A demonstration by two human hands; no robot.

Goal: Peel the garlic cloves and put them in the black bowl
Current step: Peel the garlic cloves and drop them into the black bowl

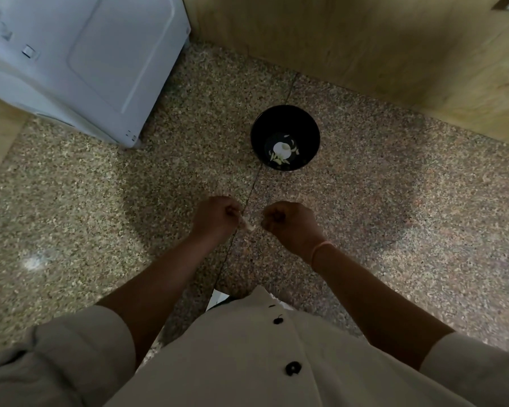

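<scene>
Above the floor point(100, 201), both hands work one clove point(246, 226), near the bowl point(309, 124) but not over it.

Left hand point(215, 217) and right hand point(288, 223) are each curled almost into a fist, backs up, pinching opposite ends of the pale clove. It is blurred, so skin and flesh cannot be told apart. The forearms reach forward and converge. To peel well, I judge, one hand should hold firm while the other strips the skin away. The work is better done over the bowl, where pale garlic point(281, 149) lies, so the clove drops inside.
</scene>
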